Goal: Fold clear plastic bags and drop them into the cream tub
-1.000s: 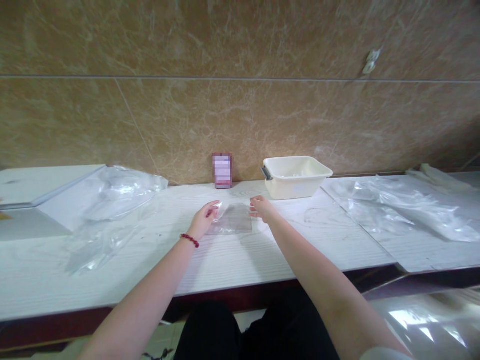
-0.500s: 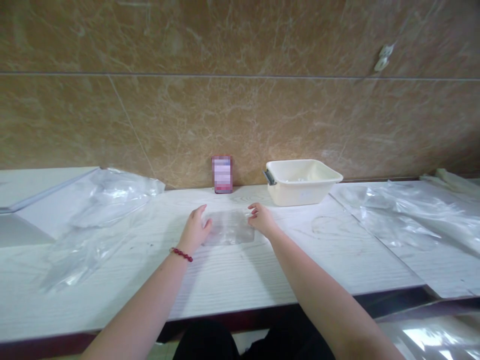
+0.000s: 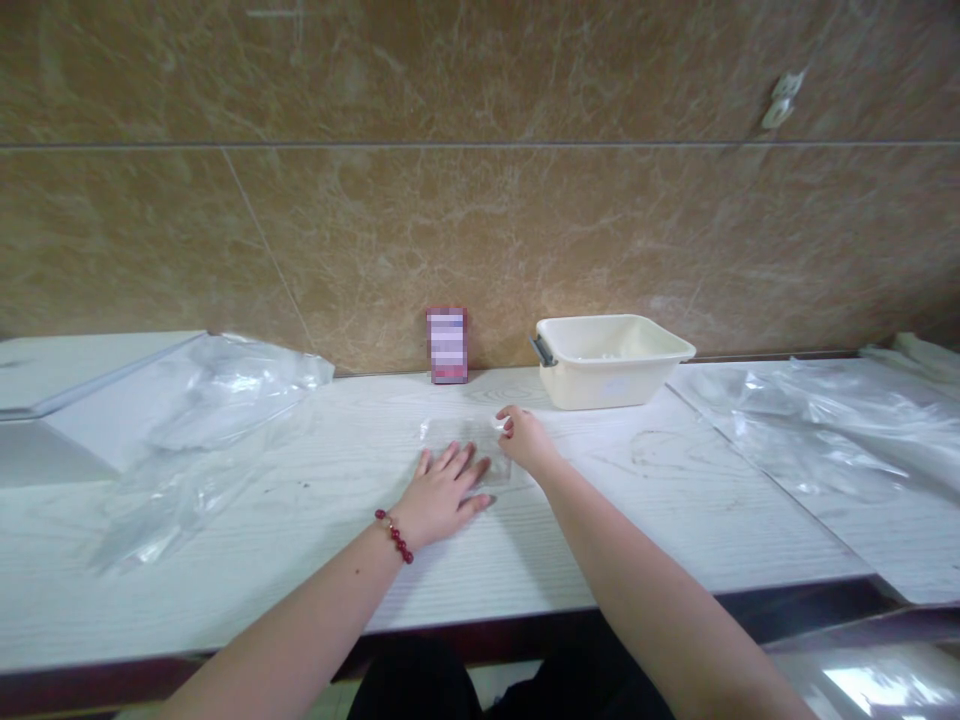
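Note:
A clear plastic bag (image 3: 491, 440) lies flat on the white wood-grain table (image 3: 555, 560), in front of me. Across its lower left part rests my left hand (image 3: 441, 495), palm down with the fingers spread; a red bead bracelet (image 3: 395, 537) circles that wrist. My right hand (image 3: 523, 437) is at the bag's upper right edge, its fingertips pinched together on the clear plastic.
Behind the hands, a phone-like object (image 3: 448, 346) leans on the marble wall. A cream bin (image 3: 607, 383) with a grey handle stands right of it. More clear bags lie at left (image 3: 225, 395) and right (image 3: 817, 410). A white box (image 3: 97, 410) is far left.
My left hand has moved right and nearer to me, from the bag's left edge onto the bag, and its fingers have spread flat. My right hand has stayed almost in place.

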`<state>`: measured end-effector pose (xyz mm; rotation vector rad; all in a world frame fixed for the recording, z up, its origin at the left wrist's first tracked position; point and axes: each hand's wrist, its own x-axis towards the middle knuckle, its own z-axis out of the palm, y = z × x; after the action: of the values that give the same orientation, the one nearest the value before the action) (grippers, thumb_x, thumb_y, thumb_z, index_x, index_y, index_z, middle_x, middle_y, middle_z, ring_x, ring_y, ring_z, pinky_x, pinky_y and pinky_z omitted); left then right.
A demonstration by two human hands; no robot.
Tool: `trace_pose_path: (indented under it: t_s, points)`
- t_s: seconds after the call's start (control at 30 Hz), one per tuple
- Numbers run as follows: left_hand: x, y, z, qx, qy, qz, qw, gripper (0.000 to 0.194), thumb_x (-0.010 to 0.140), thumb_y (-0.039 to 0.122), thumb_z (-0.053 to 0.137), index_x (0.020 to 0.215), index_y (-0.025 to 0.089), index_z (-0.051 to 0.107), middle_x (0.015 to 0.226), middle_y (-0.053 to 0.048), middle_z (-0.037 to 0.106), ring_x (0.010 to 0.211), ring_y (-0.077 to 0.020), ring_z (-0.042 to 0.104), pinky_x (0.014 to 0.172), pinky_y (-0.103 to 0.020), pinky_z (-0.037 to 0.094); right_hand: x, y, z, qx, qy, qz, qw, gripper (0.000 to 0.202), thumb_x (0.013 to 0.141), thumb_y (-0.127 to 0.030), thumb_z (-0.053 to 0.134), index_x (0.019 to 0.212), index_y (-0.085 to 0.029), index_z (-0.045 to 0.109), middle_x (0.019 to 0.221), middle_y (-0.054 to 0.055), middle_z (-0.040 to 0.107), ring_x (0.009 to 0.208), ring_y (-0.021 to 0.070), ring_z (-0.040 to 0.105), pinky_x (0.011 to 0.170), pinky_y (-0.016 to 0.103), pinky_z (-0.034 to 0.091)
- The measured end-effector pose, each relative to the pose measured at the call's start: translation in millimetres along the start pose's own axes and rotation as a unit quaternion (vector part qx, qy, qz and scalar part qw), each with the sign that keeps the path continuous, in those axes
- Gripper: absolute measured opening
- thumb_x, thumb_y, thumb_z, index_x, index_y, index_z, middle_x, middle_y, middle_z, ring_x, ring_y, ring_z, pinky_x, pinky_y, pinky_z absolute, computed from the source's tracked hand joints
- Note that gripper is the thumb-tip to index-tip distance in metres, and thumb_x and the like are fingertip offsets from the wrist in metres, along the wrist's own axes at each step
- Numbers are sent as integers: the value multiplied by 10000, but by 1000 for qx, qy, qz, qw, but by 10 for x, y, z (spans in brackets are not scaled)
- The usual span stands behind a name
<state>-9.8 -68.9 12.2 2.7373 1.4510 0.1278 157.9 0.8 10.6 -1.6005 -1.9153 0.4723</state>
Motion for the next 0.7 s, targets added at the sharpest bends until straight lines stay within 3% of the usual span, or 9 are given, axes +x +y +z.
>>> trace_pose_path:
  t_s: [0.13, 0.23, 0.33, 0.4, 0.5, 0.7]
  points:
    - [3, 23, -33, 0, -6, 4, 1000, 529, 779, 545, 174, 1249, 314, 249, 1340, -61, 225, 1215, -281, 153, 907, -559, 107, -51, -68, -22, -71, 16, -14, 997, 311, 620, -35, 444, 894, -150, 534, 860, 76, 520, 769, 137, 490, 729, 251, 372]
    - [11, 37, -50, 5, -11, 1, 1000, 511, 777, 547, 184, 1237, 339, 264, 1338, -51, 230, 1211, -289, 157, 892, -583, 89, -90, -177, 15, -86, 45, -83, 992, 256, 703, -100, 405, 918, -156, 533, 938, 85, 526, 895, 161, 466, 796, 270, 348]
    - [16, 44, -60, 6, -24, -3, 1000, 495, 772, 549, 209, 1215, 349, 298, 1340, -42, 224, 1206, -306, 153, 861, -624, 66, -110, -283, 111, -65, -30, -172, 982, 302, 781, -137, 311, 1025, -167, 487, 1010, 65, 532, 943, 130, 465, 814, 243, 345]
    - [18, 42, -60, 3, -30, -6, 1000, 485, 769, 549, 217, 1198, 352, 325, 1346, -39, 206, 1206, -314, 145, 839, -645, 58, -112, -307, 179, -82, -98, -195, 972, 350, 776, -118, 307, 1097, -146, 445, 1081, 79, 511, 1012, 132, 439, 856, 258, 320]
    - [19, 32, -48, -7, -32, -12, 999, 495, 764, 559, 216, 1186, 339, 351, 1351, -54, 191, 1214, -313, 125, 832, -652, 39, -114, -254, 241, -128, -122, -162, 971, 404, 766, -125, 324, 1164, -107, 394, 1188, 117, 436, 1126, 180, 347, 924, 344, 248]
    - [22, 22, -24, -33, -17, -24, 999, 505, 755, 566, 239, 1209, 358, 314, 1353, -63, 183, 1217, -305, 130, 849, -634, -2, -81, -26, 193, -170, -62, -67, 981, 409, 820, -293, 290, 1216, -206, 344, 1300, 73, 295, 1199, 228, 217, 941, 485, 115]
